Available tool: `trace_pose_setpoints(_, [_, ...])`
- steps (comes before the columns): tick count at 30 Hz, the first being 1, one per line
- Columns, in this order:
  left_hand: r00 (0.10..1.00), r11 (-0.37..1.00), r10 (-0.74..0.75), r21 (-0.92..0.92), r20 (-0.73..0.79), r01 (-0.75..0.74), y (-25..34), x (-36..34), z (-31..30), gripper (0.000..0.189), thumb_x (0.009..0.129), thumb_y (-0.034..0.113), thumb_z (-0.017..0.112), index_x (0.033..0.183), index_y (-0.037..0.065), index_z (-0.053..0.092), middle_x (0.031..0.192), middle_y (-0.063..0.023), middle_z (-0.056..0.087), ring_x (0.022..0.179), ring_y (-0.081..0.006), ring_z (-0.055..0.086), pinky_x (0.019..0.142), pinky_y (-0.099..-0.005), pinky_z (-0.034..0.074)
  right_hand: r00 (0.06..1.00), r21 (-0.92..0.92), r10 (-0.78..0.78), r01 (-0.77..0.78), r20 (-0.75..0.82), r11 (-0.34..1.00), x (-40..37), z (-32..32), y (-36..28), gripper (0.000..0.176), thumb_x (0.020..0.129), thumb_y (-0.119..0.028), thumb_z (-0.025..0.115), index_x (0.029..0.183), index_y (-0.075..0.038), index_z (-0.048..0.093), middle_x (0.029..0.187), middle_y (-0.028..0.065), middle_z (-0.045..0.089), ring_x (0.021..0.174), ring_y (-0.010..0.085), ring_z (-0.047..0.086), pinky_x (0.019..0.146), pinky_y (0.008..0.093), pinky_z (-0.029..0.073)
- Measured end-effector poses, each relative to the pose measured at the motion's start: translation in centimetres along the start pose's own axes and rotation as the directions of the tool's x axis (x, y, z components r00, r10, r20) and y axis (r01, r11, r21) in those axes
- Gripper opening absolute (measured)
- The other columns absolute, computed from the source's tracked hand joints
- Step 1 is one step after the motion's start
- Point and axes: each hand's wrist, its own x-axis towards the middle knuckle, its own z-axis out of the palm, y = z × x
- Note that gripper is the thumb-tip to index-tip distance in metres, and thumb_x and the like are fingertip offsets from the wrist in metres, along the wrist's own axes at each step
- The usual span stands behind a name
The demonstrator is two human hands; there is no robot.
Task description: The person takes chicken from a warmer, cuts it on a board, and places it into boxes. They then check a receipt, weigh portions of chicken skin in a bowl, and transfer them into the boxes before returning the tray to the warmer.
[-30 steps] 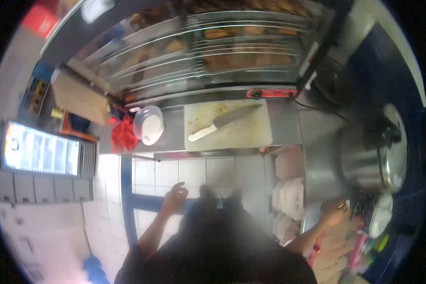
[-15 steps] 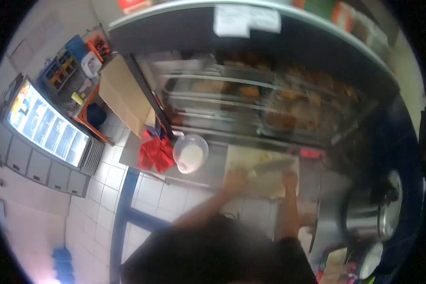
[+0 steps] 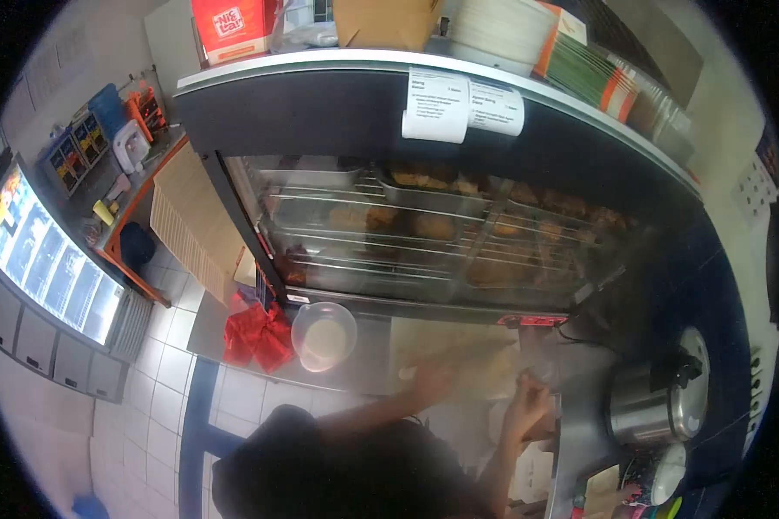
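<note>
A pale cutting board (image 3: 454, 336) lies on the steel counter below the glass cabinet. Over its front left part is my left hand (image 3: 430, 382), smeared by motion, with its fingers indistinct. My right hand (image 3: 528, 400) is beside the board's right front corner, fingers bunched around something too blurred to identify. No knife blade can be made out clearly between the hands. Left of the board stands a translucent bowl (image 3: 324, 336) with white contents, and a red plastic bag (image 3: 258, 336) sits beside it.
A heated display cabinet (image 3: 320, 117) with food trays spans the back. Boxes and stacked containers rest on top, with paper slips on its front. A large steel pot (image 3: 645, 402) stands at right. A lit drinks fridge (image 3: 52, 251) is at far left.
The view has shifted, so the cabinet and counter sit lower and further left. My right hand has moved off the board's right part to its corner; the blade seen between the hands is now indistinct.
</note>
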Motion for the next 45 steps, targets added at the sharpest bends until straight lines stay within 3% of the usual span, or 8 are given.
trace_pose_setpoints(3, [0.978, 0.829, -0.107, -0.527, 0.177, 0.186, 9.8, 2.8, -6.1, 0.025, 0.093, 0.015, 0.063, 0.113, 0.0, 0.061, 0.099, -0.0185, 0.068, 0.093, -0.0336, 0.068, 0.083, -0.0414, 0.054, 0.949, 0.298, 0.136, -0.222, 0.286, 0.928, -3.4, 1.4, 1.3, 0.032, 0.104, -0.03, 0.051, 0.106, 0.001, 0.059, 0.106, 0.0141, 0.067, 0.101, 0.0235, 0.064, 0.093, 0.0362, 0.05])
trace_pose_setpoints(13, [0.993, 0.981, -0.061, -0.175, 0.104, 0.079, 12.4, 2.5, -6.1, 0.02, 0.094, 0.019, 0.06, 0.108, 0.004, 0.062, 0.106, -0.0155, 0.068, 0.1, -0.0357, 0.065, 0.086, -0.042, 0.052, 0.679, 0.577, 0.338, -0.733, 0.652, 0.36, -4.6, 4.3, 1.4, 0.043, 0.101, -0.035, 0.048, 0.129, -0.002, 0.053, 0.122, 0.0132, 0.06, 0.115, 0.0265, 0.058, 0.101, 0.0396, 0.046])
trace_pose_setpoints(17, [0.928, 0.998, -0.049, 0.047, 0.371, 0.033, 16.8, 2.5, -8.6, 0.019, 0.089, 0.014, 0.06, 0.106, 0.007, 0.063, 0.101, -0.0138, 0.067, 0.097, -0.0357, 0.064, 0.084, -0.0455, 0.051, 0.767, 0.411, -0.012, -0.331, 0.642, 0.849, -1.5, 2.4, 2.2, 0.047, 0.101, -0.036, 0.051, 0.134, -0.002, 0.05, 0.123, 0.0155, 0.06, 0.113, 0.0271, 0.06, 0.1, 0.0418, 0.047])
trace_pose_setpoints(19, [0.942, 0.992, -0.005, 0.12, 0.336, -0.038, 17.0, 2.5, -8.6, 0.02, 0.088, 0.013, 0.061, 0.106, 0.007, 0.063, 0.1, -0.0133, 0.067, 0.095, -0.0354, 0.064, 0.082, -0.046, 0.051, 0.561, 0.55, 0.024, -0.802, 0.828, -0.232, 0.5, 3.3, 5.1, 0.057, 0.102, -0.043, 0.048, 0.142, -0.002, 0.043, 0.13, 0.0178, 0.058, 0.114, 0.0282, 0.059, 0.099, 0.0424, 0.049])
trace_pose_setpoints(20, [0.964, 0.993, 0.114, 0.009, 0.24, -0.119, 15.3, 2.3, -7.4, 0.018, 0.088, 0.013, 0.061, 0.105, 0.007, 0.064, 0.1, -0.0132, 0.067, 0.094, -0.0356, 0.064, 0.081, -0.0456, 0.051, 0.564, 0.553, 0.027, -0.798, 0.826, -0.24, 0.7, 2.6, 3.5, 0.057, 0.102, -0.043, 0.048, 0.142, -0.002, 0.043, 0.13, 0.0178, 0.058, 0.114, 0.0282, 0.059, 0.099, 0.0424, 0.049])
trace_pose_setpoints(31, [0.964, 0.94, 0.243, -0.271, 0.11, -0.206, 14.4, 2.1, 1.3, 0.011, 0.091, 0.015, 0.063, 0.094, 0.005, 0.069, 0.089, -0.0141, 0.068, 0.088, -0.0368, 0.064, 0.079, -0.0443, 0.05, 0.725, 0.64, 0.461, -0.68, 0.511, 0.358, 3.7, 0.1, 3.5, 0.083, 0.097, -0.07, 0.032, 0.156, -0.012, 0.025, 0.151, 0.0176, 0.04, 0.128, 0.0313, 0.048, 0.106, 0.0528, 0.039])
trace_pose_setpoints(34, [0.981, 0.953, 0.146, -0.285, 0.125, -0.106, 15.3, 2.5, 1.9, 0.013, 0.092, 0.015, 0.064, 0.097, 0.005, 0.069, 0.09, -0.0154, 0.068, 0.087, -0.0364, 0.064, 0.08, -0.0442, 0.05, 0.643, 0.686, 0.36, -0.727, 0.676, 0.011, 5.7, -0.5, 2.6, 0.085, 0.096, -0.071, 0.032, 0.156, -0.012, 0.024, 0.157, 0.0151, 0.032, 0.136, 0.0315, 0.039, 0.111, 0.0526, 0.032])
trace_pose_setpoints(45, [0.94, 0.975, 0.009, 0.204, 0.34, -0.083, 5.4, 0.6, -0.1, 0.03, 0.093, 0.024, 0.061, 0.116, 0.005, 0.064, 0.107, -0.0179, 0.065, 0.102, -0.0388, 0.061, 0.091, -0.0486, 0.047, 0.958, -0.027, -0.166, 0.164, -0.234, 0.986, 27.7, -0.2, 3.3, 0.04, 0.096, -0.021, 0.063, 0.128, 0.003, 0.058, 0.126, 0.0212, 0.061, 0.118, 0.0324, 0.059, 0.103, 0.0402, 0.044])
